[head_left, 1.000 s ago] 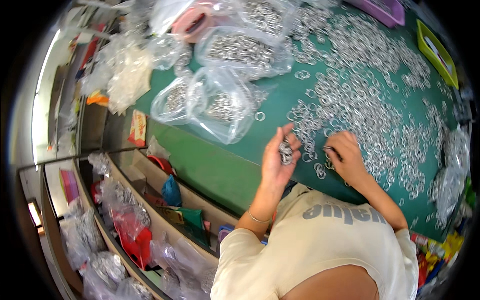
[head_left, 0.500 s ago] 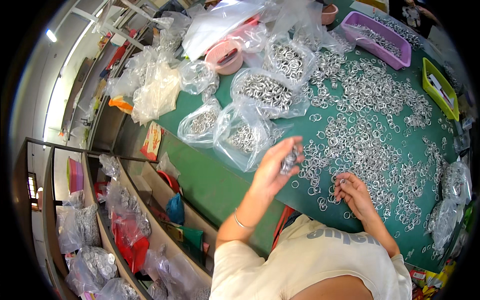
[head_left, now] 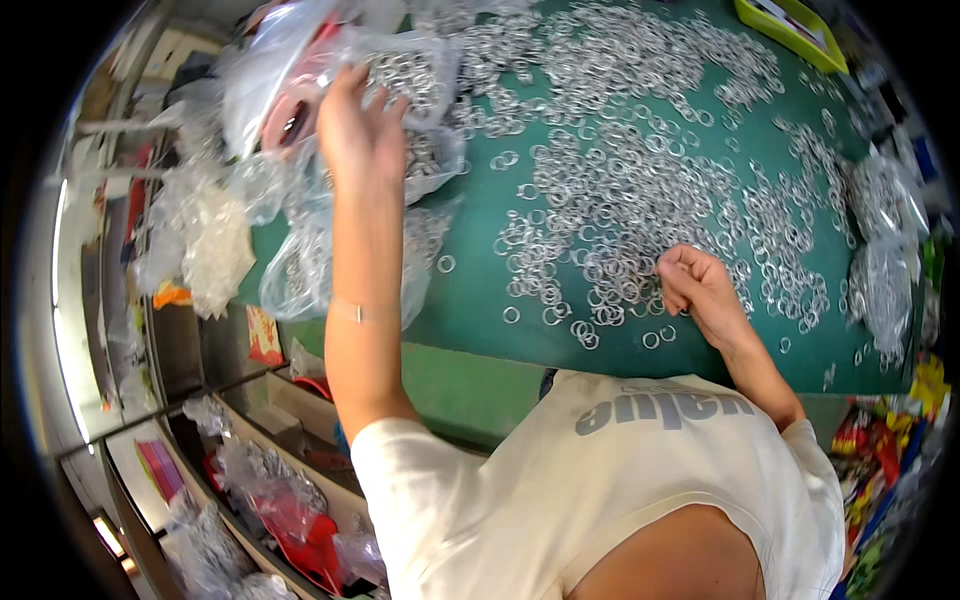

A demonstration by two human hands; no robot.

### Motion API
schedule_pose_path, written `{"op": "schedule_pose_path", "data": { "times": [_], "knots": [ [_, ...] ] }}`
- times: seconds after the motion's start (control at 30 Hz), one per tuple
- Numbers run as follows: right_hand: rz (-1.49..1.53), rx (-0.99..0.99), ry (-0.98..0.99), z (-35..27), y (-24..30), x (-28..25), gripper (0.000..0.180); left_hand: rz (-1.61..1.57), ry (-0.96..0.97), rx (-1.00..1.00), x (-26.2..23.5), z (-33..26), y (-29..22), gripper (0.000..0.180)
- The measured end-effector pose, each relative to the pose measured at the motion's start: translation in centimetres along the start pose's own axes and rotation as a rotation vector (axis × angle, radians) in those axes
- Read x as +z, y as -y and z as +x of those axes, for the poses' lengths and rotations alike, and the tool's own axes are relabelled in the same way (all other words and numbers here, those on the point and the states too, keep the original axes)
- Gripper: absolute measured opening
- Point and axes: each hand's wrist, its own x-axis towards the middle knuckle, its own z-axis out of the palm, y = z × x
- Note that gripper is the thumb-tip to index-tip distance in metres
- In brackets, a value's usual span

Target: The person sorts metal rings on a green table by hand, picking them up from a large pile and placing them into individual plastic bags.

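Observation:
My left hand (head_left: 362, 130) is stretched far forward over the clear plastic bags, its fingers apart and no rings showing in it. Just beyond its fingertips an opened bag of metal rings (head_left: 412, 85) lies on the green table. A second bag of rings (head_left: 425, 160) is partly behind the hand, and another clear bag (head_left: 297, 270) lies under my forearm. My right hand (head_left: 700, 290) rests at the near edge of a wide spread of loose silvery rings (head_left: 620, 200). Its fingers are curled together, and whatever they pinch is hidden.
Beyond the bags at left stands a pink basket (head_left: 290, 115) under plastic sheeting. A yellow-green tray (head_left: 795, 35) sits at the far right. Filled clear bags (head_left: 885, 270) line the right edge of the green table (head_left: 465, 310). Shelves with bagged parts (head_left: 270, 480) stand at lower left.
My left hand, earlier closed around a bunch of rings, has swung forward and left over the bags and opened. My right hand stays by the loose rings, fingers more curled. The view has shifted.

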Motion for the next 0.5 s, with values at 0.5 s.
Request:
{"op": "schedule_pose_path", "data": {
  "times": [0.5],
  "knots": [
    [-1.446,-0.598,-0.203,2.3,-3.1,3.3,0.013,1.281,0.698,0.245,-3.9,-22.2,10.5,0.037]
  ]
}}
